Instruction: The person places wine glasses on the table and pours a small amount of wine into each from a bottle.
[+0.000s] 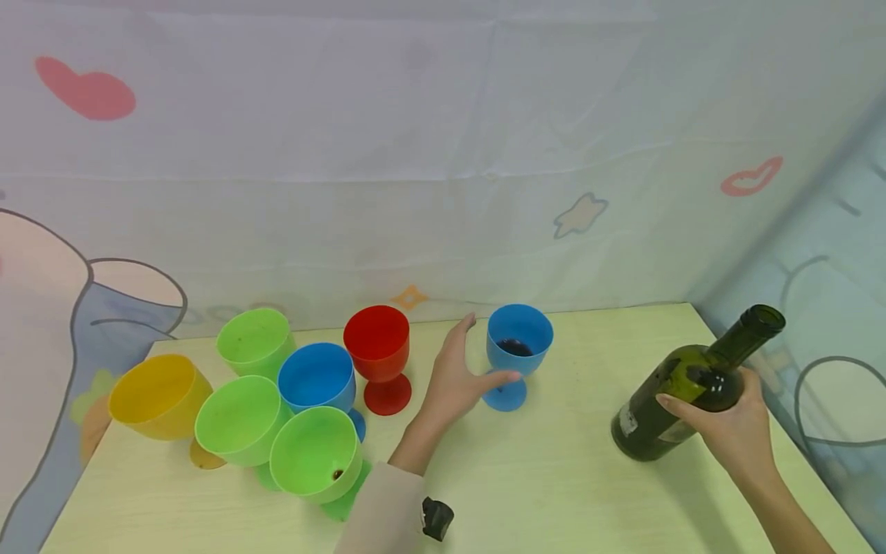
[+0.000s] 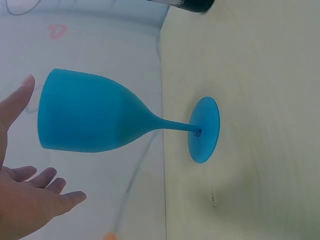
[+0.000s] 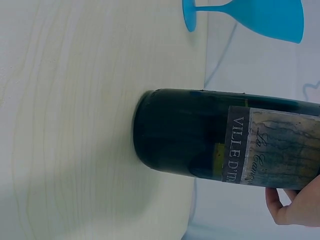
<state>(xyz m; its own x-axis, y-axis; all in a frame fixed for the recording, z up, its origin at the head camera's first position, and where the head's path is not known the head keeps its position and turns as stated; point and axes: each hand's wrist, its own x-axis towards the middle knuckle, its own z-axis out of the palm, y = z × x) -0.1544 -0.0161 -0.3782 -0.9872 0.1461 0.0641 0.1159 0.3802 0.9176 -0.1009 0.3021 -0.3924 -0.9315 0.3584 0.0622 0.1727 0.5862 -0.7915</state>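
Pale table: the left hand, spread wide, could knock the right blue cup, spilling its dark contents; the right hand grips the bottle.

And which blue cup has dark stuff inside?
The blue cup beside the left hand. A dark pool shows in its bowl, while the other blue cup, next to the red cup, shows none.
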